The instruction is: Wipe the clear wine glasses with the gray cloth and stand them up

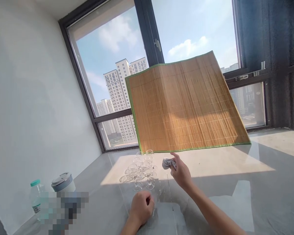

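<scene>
While left hand [141, 206] rests fisted, right hand [181, 173] pinches crumpled cloth [167, 162] pointing toward upright glasses [142, 171].

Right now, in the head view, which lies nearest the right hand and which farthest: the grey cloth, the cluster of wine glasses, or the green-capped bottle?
1. Grey cloth: pinched in the right hand itself.
2. Wine glasses: just to its left on the table.
3. Green-capped bottle: far left, by the wall.

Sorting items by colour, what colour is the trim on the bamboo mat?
Green trim edging the tan mat; head view.
</scene>
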The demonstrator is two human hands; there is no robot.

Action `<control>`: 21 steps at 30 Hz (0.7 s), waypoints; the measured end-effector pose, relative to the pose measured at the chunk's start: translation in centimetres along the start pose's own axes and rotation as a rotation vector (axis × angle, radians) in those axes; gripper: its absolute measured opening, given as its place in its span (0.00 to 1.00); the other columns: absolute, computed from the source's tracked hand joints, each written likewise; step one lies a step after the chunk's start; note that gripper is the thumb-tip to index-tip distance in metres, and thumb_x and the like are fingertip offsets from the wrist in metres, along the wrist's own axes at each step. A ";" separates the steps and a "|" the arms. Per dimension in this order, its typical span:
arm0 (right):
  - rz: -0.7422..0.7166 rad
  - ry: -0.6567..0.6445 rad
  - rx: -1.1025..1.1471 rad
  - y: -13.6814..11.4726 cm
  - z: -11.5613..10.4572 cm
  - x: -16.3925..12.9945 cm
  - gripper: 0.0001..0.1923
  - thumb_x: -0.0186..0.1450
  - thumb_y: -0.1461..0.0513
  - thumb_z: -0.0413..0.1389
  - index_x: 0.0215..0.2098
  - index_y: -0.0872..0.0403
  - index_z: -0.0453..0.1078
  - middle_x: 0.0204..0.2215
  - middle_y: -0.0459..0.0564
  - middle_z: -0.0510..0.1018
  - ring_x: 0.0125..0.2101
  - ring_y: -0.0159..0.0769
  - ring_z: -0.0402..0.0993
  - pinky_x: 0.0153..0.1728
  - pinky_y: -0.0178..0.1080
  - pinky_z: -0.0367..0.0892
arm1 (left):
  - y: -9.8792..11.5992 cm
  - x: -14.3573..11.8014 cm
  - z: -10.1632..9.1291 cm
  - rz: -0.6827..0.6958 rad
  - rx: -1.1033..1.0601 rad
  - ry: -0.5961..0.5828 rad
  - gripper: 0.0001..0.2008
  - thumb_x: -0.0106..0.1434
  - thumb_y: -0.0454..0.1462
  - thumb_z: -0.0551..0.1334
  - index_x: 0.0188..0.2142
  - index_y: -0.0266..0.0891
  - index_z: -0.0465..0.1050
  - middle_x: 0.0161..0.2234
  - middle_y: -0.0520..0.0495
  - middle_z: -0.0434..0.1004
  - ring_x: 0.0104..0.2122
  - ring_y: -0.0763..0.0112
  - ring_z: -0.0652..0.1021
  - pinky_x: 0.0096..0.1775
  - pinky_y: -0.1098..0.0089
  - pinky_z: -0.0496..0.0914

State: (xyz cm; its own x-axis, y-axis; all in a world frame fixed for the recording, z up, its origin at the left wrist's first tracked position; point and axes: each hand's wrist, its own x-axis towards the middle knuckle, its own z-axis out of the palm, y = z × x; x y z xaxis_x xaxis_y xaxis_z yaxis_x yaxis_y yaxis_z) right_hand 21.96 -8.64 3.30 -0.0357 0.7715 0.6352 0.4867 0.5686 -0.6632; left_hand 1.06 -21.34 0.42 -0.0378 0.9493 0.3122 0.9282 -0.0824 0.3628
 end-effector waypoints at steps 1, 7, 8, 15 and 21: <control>-0.018 -0.030 -0.011 0.5 0.2 -0.4 0.27 0.60 0.66 0.46 0.58 0.50 0.56 0.39 0.50 0.77 0.33 0.38 0.73 0.30 0.35 0.62 | 0.0 0.1 0.0 -0.009 -0.021 -0.006 0.16 0.61 0.40 0.53 0.19 0.39 0.54 0.19 0.54 0.60 0.22 0.75 0.61 0.27 0.70 0.51; 0.051 -0.093 0.009 2.8 1.1 -1.3 0.28 0.59 0.67 0.46 0.58 0.50 0.55 0.36 0.47 0.76 0.29 0.34 0.71 0.28 0.34 0.59 | 0.3 0.3 -0.3 -0.048 -0.090 -0.025 0.11 0.61 0.39 0.55 0.23 0.40 0.59 0.19 0.55 0.63 0.22 0.75 0.63 0.27 0.71 0.52; 0.070 -0.095 0.007 3.1 1.3 -1.3 0.28 0.58 0.67 0.46 0.57 0.50 0.55 0.35 0.47 0.76 0.29 0.35 0.71 0.29 0.34 0.59 | 0.3 0.3 -0.4 -0.050 -0.091 -0.029 0.11 0.61 0.38 0.55 0.23 0.40 0.59 0.19 0.55 0.63 0.22 0.75 0.63 0.27 0.72 0.53; 0.180 -0.080 0.075 4.7 1.8 -0.8 0.31 0.58 0.67 0.47 0.60 0.50 0.53 0.35 0.46 0.75 0.28 0.35 0.71 0.29 0.34 0.59 | 0.2 0.3 -0.3 -0.063 -0.088 -0.030 0.11 0.60 0.38 0.55 0.22 0.40 0.59 0.19 0.55 0.61 0.22 0.75 0.62 0.27 0.72 0.52; 0.156 -0.099 0.075 4.4 1.9 -0.9 0.33 0.57 0.67 0.48 0.61 0.49 0.53 0.35 0.46 0.75 0.29 0.35 0.71 0.30 0.34 0.59 | 0.6 0.4 -0.5 -0.066 -0.102 -0.030 0.11 0.60 0.38 0.55 0.22 0.40 0.59 0.19 0.55 0.61 0.22 0.75 0.62 0.27 0.72 0.52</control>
State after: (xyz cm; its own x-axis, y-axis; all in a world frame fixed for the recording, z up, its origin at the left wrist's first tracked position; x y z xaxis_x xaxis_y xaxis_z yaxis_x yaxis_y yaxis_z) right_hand 22.46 -6.28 -0.95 -0.0526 0.8742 0.4827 0.4264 0.4568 -0.7807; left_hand 1.40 -21.18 1.23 -0.0853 0.9623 0.2583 0.8814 -0.0481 0.4700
